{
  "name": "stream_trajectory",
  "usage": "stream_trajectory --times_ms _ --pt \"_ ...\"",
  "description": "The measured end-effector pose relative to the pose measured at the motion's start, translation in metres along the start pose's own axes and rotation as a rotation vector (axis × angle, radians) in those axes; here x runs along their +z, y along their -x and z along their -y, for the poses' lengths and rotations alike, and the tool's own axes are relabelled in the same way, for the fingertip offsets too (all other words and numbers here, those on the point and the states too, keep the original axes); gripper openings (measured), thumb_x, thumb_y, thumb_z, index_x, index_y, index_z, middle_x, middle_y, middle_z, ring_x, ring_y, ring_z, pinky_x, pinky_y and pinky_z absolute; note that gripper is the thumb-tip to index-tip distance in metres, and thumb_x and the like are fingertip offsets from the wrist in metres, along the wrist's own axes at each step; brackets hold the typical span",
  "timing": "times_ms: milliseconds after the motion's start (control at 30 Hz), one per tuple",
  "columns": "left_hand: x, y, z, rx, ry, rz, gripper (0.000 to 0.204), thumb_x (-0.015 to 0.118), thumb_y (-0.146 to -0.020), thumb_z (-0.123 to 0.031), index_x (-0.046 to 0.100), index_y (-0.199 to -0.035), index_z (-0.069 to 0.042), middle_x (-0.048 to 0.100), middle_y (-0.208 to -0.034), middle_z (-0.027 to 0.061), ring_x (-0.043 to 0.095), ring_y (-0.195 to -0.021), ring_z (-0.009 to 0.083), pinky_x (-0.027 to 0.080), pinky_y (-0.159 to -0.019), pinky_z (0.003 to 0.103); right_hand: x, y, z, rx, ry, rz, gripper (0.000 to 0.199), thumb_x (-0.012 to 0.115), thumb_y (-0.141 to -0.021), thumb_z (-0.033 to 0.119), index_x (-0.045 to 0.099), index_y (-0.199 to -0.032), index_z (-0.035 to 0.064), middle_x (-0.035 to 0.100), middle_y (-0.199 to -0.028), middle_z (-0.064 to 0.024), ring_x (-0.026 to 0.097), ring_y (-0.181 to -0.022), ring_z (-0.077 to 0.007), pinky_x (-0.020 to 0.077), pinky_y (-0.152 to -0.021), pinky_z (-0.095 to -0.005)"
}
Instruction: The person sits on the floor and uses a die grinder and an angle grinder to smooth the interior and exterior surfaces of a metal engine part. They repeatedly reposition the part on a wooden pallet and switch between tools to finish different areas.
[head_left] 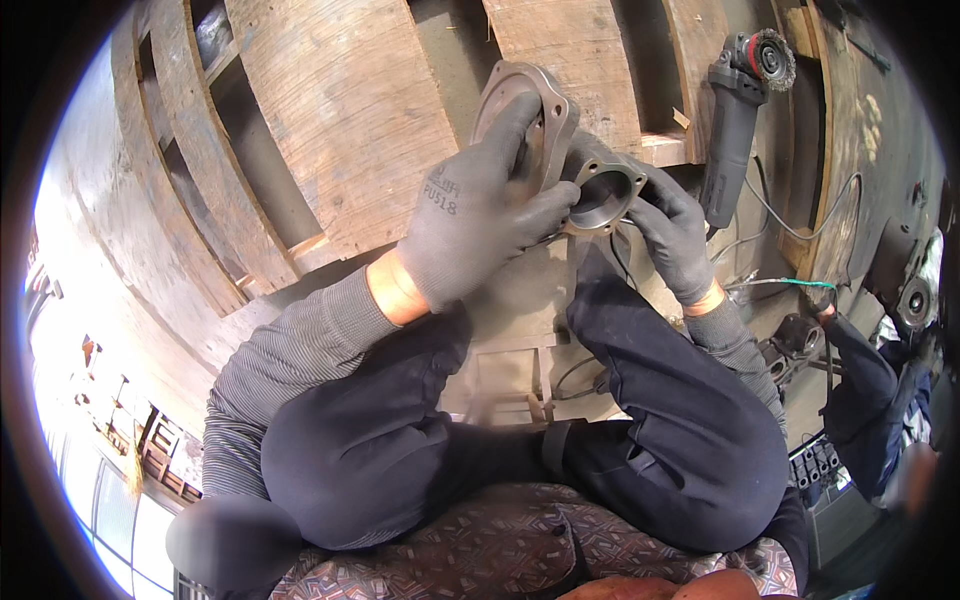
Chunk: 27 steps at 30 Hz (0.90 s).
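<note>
A grey metal flanged housing point(556, 150) is held up between my two gloved hands, above the wooden pallet. It has a wide flange at its far left end and a smaller square flange with corner holes around a round bore facing me. My left hand point(465, 215) grips the wide flange, its index finger laid along the face and its thumb near the bore. With its fingertips, my right hand point(675, 235) holds the right rim of the small flange. Both gloves are grey. The housing's underside is hidden.
An angle grinder point(730, 150) with a wire brush wheel point(772, 60) lies on the pallet point(340, 110) to the right, its cord curling toward me. Gaps run between the boards. At the far right, another person's sleeve point(865, 375) shows beside metal parts point(795, 340).
</note>
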<state>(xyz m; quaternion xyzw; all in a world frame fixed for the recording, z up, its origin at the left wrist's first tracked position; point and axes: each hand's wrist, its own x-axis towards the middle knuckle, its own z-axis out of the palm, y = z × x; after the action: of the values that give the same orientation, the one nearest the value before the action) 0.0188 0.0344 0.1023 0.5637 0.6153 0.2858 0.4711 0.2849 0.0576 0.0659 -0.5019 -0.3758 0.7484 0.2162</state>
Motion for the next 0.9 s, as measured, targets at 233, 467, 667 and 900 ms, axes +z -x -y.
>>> stream_trajectory --times_ms 233,467,667,900 --pt "-0.012 0.000 -0.012 -0.212 0.104 0.054 0.066 0.078 -0.093 -0.017 0.050 -0.150 -0.001 0.071 -0.101 0.0065 0.064 -0.090 0.0088 0.053 -0.083 0.026 0.004 -0.001 0.003 0.056 0.103 0.056 0.042 0.063 -0.102 0.010 0.058 -0.139 -0.0070 0.067 -0.129 -0.0106 0.062 -0.114 -0.0138 0.0508 -0.099 -0.0282" --pt "-0.014 0.001 -0.010 -0.428 0.387 0.049 0.060 0.076 -0.095 -0.020 0.053 -0.148 -0.001 0.060 -0.089 -0.0024 0.055 -0.080 0.0032 0.048 -0.073 0.021 0.005 0.004 0.008 0.048 0.185 0.044 0.038 0.062 -0.101 0.010 0.061 -0.136 -0.0063 0.068 -0.121 -0.0071 0.062 -0.106 -0.0107 0.0516 -0.092 -0.0265" --pt "-0.017 0.002 -0.010 -0.421 0.339 0.076 0.061 0.077 -0.096 -0.022 0.053 -0.148 -0.001 0.060 -0.090 -0.0025 0.055 -0.080 0.0032 0.048 -0.073 0.021 0.005 0.003 0.009 0.044 0.200 0.060 0.038 0.062 -0.100 0.010 0.061 -0.135 -0.0062 0.068 -0.120 -0.0063 0.062 -0.106 -0.0103 0.0510 -0.093 -0.0265" --pt "-0.011 0.000 -0.002 -0.377 0.402 0.024 0.065 0.075 -0.096 -0.020 0.047 -0.150 0.002 0.067 -0.094 0.0031 0.060 -0.081 0.0061 0.052 -0.073 0.023 0.005 0.003 0.015 -0.030 0.190 0.046 0.037 0.062 -0.102 0.007 0.060 -0.137 -0.0059 0.069 -0.122 -0.0101 0.064 -0.106 -0.0119 0.0548 -0.091 -0.0269"
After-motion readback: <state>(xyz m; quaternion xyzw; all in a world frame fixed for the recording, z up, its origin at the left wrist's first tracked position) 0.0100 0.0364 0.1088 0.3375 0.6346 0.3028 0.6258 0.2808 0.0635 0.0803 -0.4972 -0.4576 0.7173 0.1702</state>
